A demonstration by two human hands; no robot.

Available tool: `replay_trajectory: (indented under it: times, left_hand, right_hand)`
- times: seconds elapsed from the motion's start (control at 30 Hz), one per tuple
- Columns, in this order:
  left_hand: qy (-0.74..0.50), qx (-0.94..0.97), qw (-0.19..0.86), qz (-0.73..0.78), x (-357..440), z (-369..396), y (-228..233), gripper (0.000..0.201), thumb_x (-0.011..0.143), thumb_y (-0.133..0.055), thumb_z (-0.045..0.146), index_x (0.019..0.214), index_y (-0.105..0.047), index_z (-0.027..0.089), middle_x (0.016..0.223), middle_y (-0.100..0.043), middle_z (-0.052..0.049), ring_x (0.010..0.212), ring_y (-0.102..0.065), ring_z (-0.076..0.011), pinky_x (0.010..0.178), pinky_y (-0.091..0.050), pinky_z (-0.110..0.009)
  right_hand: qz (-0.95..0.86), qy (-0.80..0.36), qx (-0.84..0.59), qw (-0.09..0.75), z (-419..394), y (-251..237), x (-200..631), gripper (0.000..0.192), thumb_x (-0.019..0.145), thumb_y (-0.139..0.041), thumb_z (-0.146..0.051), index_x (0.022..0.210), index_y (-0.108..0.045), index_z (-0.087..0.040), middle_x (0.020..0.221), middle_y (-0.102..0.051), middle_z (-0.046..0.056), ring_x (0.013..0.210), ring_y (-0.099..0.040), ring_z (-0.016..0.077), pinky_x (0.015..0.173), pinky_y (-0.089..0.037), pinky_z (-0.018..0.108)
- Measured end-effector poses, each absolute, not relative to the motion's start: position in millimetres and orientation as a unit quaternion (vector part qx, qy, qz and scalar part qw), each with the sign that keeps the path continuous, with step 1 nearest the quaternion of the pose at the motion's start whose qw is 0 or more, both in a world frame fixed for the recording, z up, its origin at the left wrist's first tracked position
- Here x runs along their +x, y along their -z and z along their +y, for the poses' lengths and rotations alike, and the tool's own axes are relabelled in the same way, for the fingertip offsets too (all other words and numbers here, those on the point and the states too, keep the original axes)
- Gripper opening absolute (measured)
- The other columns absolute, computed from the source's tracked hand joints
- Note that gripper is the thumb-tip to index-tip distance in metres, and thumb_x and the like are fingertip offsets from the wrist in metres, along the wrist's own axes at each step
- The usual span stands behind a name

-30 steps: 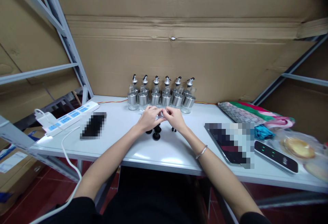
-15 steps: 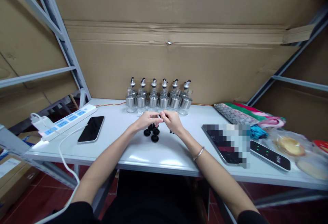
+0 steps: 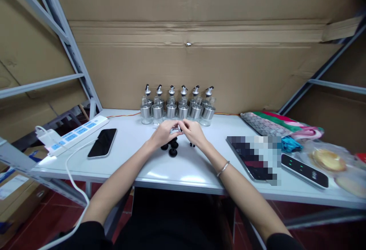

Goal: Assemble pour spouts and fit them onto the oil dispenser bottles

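Bottles [image 3: 177, 107] behind hands — phone [image 3: 102, 143] left.

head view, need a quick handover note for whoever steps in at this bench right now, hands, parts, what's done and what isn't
Left hand and right hand: together over the table, fingers pinching a small part between them; too small to identify.
Parts: loose black stoppers lie on the table just under the hands. Six glass dispenser bottles stand in a row behind them, against the cardboard.
Done: all six bottles carry pourer tops.
Left: the part in the fingers and the loose stoppers are not yet on any bottle.
Aside: phone and power strip at left.
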State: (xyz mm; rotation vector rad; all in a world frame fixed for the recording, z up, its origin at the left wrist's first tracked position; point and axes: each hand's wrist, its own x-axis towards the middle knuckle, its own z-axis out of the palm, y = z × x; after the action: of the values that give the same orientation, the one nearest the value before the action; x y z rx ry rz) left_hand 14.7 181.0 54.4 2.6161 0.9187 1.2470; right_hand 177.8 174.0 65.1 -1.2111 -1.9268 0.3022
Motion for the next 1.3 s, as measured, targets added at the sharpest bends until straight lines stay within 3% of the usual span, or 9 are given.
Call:
replay_trajectory:
  times: [0.13,0.27,0.43,0.6,0.77,0.9,1.0,1.17,1.3]
  left_hand:
    - [-0.375,0.871,-0.034,0.314,17.2,179.5,-54.1,0.033,0.085,-0.055,0.043,0.103,-0.057,0.014,0.095,-0.068,-0.01,0.09,-0.062,-0.0216,0.082,-0.042,-0.036]
    - [-0.354,0.876,-0.004,0.328,21.8,174.8,-59.1,0.033,0.089,-0.048,0.045,0.095,-0.059,0.015,0.086,-0.067,-0.008,0.084,-0.059,-0.0203,0.082,-0.039,-0.035]
    - [-0.363,0.849,0.228,0.31,23.7,168.9,-68.2,0.039,0.087,-0.045,0.051,0.082,-0.059,0.015,0.076,-0.061,-0.002,0.073,-0.054,-0.0152,0.072,-0.039,-0.028]
    - [-0.347,0.787,0.43,0.275,21.8,169.3,-71.0,0.044,0.08,-0.051,0.055,0.065,-0.055,0.014,0.064,-0.053,0.0,0.063,-0.046,-0.0116,0.063,-0.035,-0.026]
    - [-0.334,0.702,0.594,0.209,22.3,168.3,-67.9,0.049,0.07,-0.061,0.061,0.063,-0.053,0.014,0.056,-0.044,0.002,0.057,-0.042,-0.0108,0.06,-0.034,-0.028]
    - [-0.284,0.648,0.682,0.187,24.6,163.8,-66.9,0.052,0.064,-0.066,0.064,0.068,-0.051,0.014,0.052,-0.036,0.005,0.054,-0.044,-0.0116,0.063,-0.039,-0.031]
    - [-0.321,0.7,0.602,0.211,24.5,165.2,-66.5,0.051,0.071,-0.059,0.064,0.075,-0.052,0.014,0.059,-0.043,0.003,0.06,-0.047,-0.0124,0.067,-0.042,-0.032]
    - [-0.402,0.857,0.154,0.284,20.0,172.7,-60.0,0.038,0.083,-0.056,0.043,0.108,-0.054,0.015,0.088,-0.061,-0.006,0.082,-0.054,-0.0182,0.078,-0.04,-0.032]
    - [-0.399,0.871,-0.042,0.284,19.5,173.8,-53.3,0.033,0.089,-0.05,0.037,0.11,-0.053,0.012,0.086,-0.064,-0.008,0.082,-0.056,-0.0189,0.076,-0.039,-0.031]
  right_hand:
    - [-0.747,-0.115,-0.485,0.439,172.9,-63.5,174.4,0.045,0.086,-0.033,-0.046,0.051,-0.041,-0.019,0.048,-0.044,0.0,0.049,-0.038,0.0113,0.051,-0.024,0.026]
    - [-0.721,-0.121,-0.478,0.487,170.9,-63.5,173.8,0.045,0.083,-0.036,-0.043,0.045,-0.037,-0.018,0.043,-0.038,0.0,0.045,-0.035,0.0099,0.05,-0.023,0.026]
    - [-0.71,-0.132,-0.458,0.519,164.9,-65.7,173.5,0.047,0.082,-0.036,-0.046,0.043,-0.034,-0.019,0.041,-0.031,-0.001,0.043,-0.03,0.0086,0.049,-0.023,0.026]
    - [-0.732,-0.105,-0.443,0.506,159.9,-64.5,172.3,0.052,0.086,-0.029,-0.046,0.042,-0.037,-0.02,0.041,-0.042,0.001,0.043,-0.036,0.0108,0.052,-0.028,0.028]
    - [-0.771,0.037,-0.392,0.501,158.2,-61.7,175.0,0.053,0.091,-0.018,-0.042,0.044,-0.031,-0.022,0.042,-0.037,0.001,0.043,-0.031,0.0118,0.056,-0.027,0.031]
    - [-0.795,0.186,-0.282,0.503,162.4,-61.3,182.7,0.054,0.094,-0.015,-0.042,0.049,-0.037,-0.022,0.046,-0.038,0.001,0.047,-0.03,0.0131,0.056,-0.027,0.031]
    - [-0.788,0.2,-0.262,0.52,168.6,-61.5,186.7,0.051,0.095,-0.019,-0.038,0.053,-0.042,-0.021,0.048,-0.043,0.001,0.049,-0.036,0.0128,0.056,-0.028,0.03]
    - [-0.762,0.0,-0.407,0.504,174.8,-60.5,184.9,0.054,0.095,-0.019,-0.044,0.059,-0.05,-0.019,0.057,-0.056,0.002,0.054,-0.05,0.0121,0.055,-0.033,0.025]
    - [-0.76,-0.063,-0.46,0.456,174.2,-57.9,178.5,0.058,0.092,-0.025,-0.052,0.055,-0.055,-0.018,0.053,-0.058,0.002,0.051,-0.052,0.0131,0.052,-0.031,0.025]
